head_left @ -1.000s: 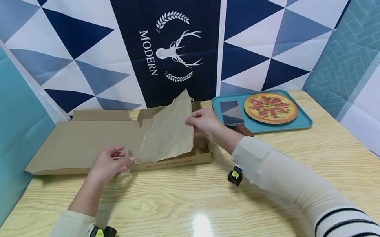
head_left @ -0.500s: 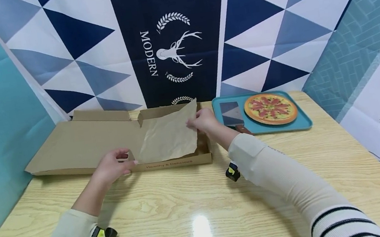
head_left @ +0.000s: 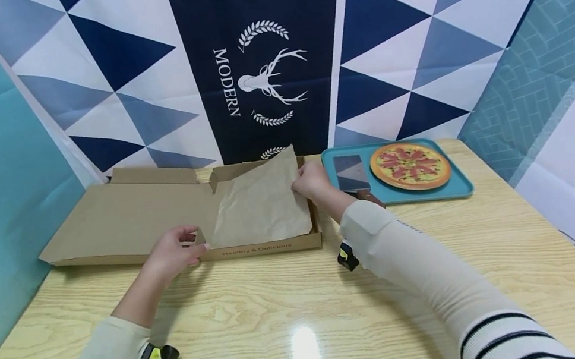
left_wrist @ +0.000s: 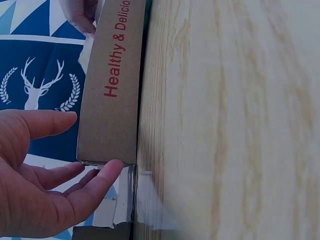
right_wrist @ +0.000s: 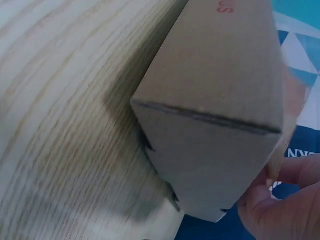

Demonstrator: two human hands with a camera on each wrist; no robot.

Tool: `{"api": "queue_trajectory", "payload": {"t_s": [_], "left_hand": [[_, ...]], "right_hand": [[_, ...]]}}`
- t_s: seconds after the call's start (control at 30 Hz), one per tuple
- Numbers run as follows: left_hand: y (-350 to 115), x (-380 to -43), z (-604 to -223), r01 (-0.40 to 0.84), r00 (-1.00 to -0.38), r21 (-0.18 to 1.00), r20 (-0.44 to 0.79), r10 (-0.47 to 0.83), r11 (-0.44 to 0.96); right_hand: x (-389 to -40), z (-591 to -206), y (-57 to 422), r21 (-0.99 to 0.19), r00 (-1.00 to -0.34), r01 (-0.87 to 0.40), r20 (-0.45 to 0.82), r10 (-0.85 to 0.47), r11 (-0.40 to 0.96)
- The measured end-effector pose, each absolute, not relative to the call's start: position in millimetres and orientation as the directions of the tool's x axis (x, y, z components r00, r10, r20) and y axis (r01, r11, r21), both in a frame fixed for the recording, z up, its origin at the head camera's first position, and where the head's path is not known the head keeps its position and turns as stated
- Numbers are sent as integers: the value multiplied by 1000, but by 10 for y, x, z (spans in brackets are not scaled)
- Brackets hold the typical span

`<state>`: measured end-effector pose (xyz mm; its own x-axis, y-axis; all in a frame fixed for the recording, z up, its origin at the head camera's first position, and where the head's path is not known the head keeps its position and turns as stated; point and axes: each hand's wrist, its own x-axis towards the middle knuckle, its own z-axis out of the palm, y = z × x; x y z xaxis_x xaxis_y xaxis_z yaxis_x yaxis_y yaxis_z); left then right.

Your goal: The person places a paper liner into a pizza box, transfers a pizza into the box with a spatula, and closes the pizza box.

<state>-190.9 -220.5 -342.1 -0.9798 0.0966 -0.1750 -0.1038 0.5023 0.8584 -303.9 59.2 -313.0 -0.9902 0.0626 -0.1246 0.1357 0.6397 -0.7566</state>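
A cardboard pizza box (head_left: 258, 249) lies opened on the table, with its lid (head_left: 125, 217) folded out to the left. My right hand (head_left: 311, 181) pinches the right edge of a brown paper sheet (head_left: 264, 206), spread over the box's inside with its far right corner raised. In the right wrist view, the thumb and fingers (right_wrist: 290, 200) meet beside the box's end wall (right_wrist: 205, 160). My left hand (head_left: 175, 254) is at the box's front left corner. Its fingers (left_wrist: 92, 192) are relaxed and spread, with a fingertip touching the corner in the left wrist view.
To the right stands a blue tray (head_left: 426, 192) bearing a pizza (head_left: 410, 165) and a flat metal pizza server (head_left: 351, 171) with a wooden handle (head_left: 369, 196). A patterned cloth wall (head_left: 262, 39) rises behind the box. Wooden tabletop (head_left: 250, 316) stretches in front.
My right hand has moved slightly right, drawing the paper sheet's edge toward the box's right end and flattening it lower over the box. The left hand has shifted slightly right against the corner.
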Motion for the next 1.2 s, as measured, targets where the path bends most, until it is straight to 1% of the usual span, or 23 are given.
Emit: {"api": "queue_trajectory", "payload": {"t_s": [0.2,0.27,0.4,0.57,0.73,0.87,1.1,1.2], "left_hand": [[-2211,-1903,-3435,-102,-981,853,-172,91,511],[-2214,-1902,-3437,-100,-981,851,-171,91,516],[-2214,-1903,-3435,-99,-981,851,-169,92,515],[-2212,-1901,-3425,-99,-981,847,-171,92,523],[-2218,-1899,-3424,-104,-980,848,-176,92,520],[-2222,-1897,-3426,-102,-980,851,-175,95,515],[-2231,-1890,-3421,-105,-979,847,-180,95,521],[-2234,-1889,-3417,-105,-979,845,-181,96,524]], "right_hand": [[-3094,-3169,598,-723,-993,120,-98,71,680],[-3100,-3176,595,-694,-994,107,-89,63,711],[-3098,-3167,598,-623,-999,47,-30,36,781],[-3081,-3123,606,-551,-999,6,26,25,834],[-3063,-3072,615,-531,-1000,14,8,22,847],[-3058,-3044,641,-492,-999,-12,36,7,870],[-3039,-3010,678,-502,-1000,-16,23,-6,865],[-3023,-2981,682,-486,-999,-35,42,-17,873]]}}
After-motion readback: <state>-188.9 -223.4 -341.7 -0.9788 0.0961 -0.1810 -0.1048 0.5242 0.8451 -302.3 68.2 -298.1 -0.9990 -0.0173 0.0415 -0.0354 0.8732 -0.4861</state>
